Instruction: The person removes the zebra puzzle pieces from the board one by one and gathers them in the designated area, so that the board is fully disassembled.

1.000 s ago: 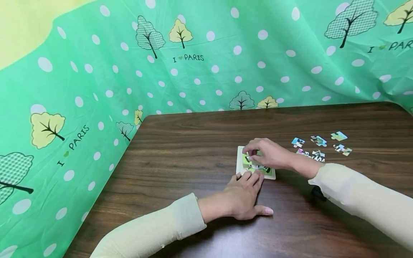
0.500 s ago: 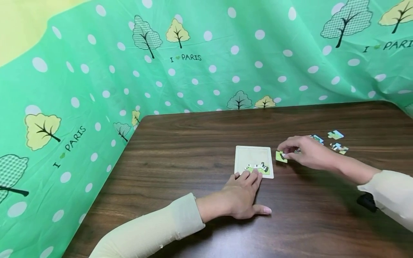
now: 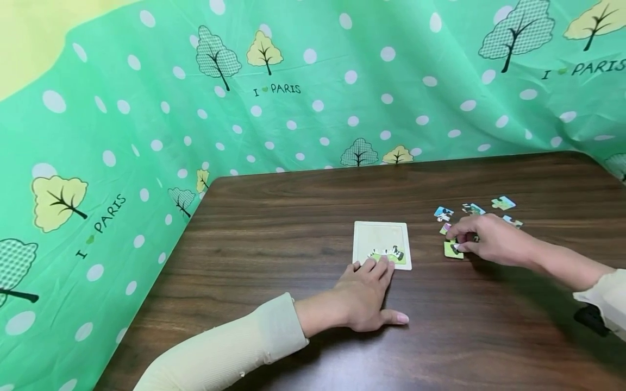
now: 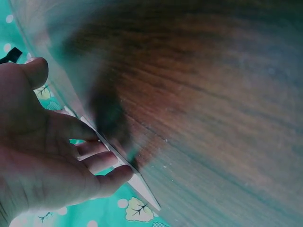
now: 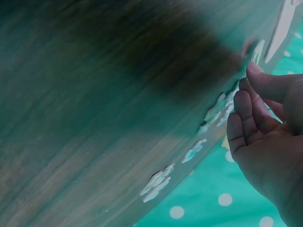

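Note:
A square, pale puzzle tray [image 3: 377, 234] lies on the table. Along its front right inside, a green strip of puzzle [image 3: 393, 254] carries black-and-white stripes. My left hand [image 3: 364, 301] rests flat, fingertips on the tray's front edge and thumb out to the side. In the left wrist view, the fingers of this hand [image 4: 61, 151] lie along the tray's edge [image 4: 144, 191]. Right of the tray, my right hand [image 3: 494, 241] pinches a green puzzle piece [image 3: 451, 250] between thumb and fingers, low over the table. The right wrist view has this hand [image 5: 270, 113] with the piece [image 5: 258, 51] at its fingertips.
Several loose puzzle pieces lie behind and around the right hand, among them a blue-and-white one [image 3: 443, 213], a green-and-blue one [image 3: 504, 203] and a purple one [image 3: 444, 228]. The dark wooden table [image 3: 274, 228] ends at a green dotted curtain [image 3: 288, 125].
My right hand has moved from over the tray to the right, carrying the green puzzle piece out of it to beside the loose pieces. The left hand has stayed on the tray's edge.

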The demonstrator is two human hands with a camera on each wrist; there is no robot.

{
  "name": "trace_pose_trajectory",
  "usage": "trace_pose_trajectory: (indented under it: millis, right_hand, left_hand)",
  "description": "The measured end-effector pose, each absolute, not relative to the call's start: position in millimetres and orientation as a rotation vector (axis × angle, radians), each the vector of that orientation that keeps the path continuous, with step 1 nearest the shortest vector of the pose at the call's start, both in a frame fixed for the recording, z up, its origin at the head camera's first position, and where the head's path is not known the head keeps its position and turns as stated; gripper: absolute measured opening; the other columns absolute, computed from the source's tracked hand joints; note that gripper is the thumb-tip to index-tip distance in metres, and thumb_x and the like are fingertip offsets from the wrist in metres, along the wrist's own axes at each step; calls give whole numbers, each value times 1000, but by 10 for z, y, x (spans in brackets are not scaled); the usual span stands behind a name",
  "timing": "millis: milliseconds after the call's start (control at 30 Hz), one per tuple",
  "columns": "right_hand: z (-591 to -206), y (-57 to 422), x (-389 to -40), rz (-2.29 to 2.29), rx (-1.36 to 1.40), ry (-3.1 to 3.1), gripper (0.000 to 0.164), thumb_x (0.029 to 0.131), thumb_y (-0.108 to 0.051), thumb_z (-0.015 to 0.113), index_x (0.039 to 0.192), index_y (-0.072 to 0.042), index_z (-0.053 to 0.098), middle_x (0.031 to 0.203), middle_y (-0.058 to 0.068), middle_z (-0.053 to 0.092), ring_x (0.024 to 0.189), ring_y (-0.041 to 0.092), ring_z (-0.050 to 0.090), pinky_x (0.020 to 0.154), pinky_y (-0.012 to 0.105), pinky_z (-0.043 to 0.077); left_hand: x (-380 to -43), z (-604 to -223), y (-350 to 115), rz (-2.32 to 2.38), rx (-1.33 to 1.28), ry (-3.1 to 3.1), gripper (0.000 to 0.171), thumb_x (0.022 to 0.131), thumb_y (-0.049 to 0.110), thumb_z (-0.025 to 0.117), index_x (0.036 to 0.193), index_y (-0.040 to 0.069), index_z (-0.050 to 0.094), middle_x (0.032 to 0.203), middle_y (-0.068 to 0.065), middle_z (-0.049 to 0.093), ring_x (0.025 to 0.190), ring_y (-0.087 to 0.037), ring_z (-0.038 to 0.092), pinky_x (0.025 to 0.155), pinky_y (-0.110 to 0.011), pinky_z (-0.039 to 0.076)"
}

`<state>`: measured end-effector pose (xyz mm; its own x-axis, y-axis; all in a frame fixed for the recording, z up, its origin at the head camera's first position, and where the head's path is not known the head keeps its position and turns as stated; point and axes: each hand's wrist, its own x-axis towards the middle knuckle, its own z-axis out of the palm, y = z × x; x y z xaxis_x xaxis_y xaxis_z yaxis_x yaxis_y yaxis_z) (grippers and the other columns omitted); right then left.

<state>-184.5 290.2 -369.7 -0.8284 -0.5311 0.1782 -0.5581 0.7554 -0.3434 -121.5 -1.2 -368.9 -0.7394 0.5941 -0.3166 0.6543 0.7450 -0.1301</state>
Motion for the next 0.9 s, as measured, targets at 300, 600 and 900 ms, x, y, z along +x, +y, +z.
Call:
trace_pose_trajectory:
  millis: [300,600,900]
  right_hand:
    - [-3722,2946,-1829,576,934,-2883,33,72,10,75,97,-11,76,91,-6,68,70,-1,51,57,21,43]
    - [-3650,2841,-1849,540,970,-2804,28,72,3,80,94,-13,75,92,-8,69,83,10,62,67,29,52]
    - [-3553,2337,-1913,733,1001,-2785,25,79,0,76,102,-9,74,92,-5,67,85,13,60,73,36,51]
  left_hand:
    - [-1212,-3685,-16,-316,984,2691,98,82,82,25,156,19,10,161,6,10,145,-10,14,115,-35,22]
    - [-1218,-3664,-19,-308,994,2684,97,83,81,26,156,19,12,161,5,12,145,-12,14,116,-35,23]
    - [-1221,-3677,-24,-299,1032,2732,95,84,80,30,155,17,20,150,7,28,137,-11,27,113,-30,27]
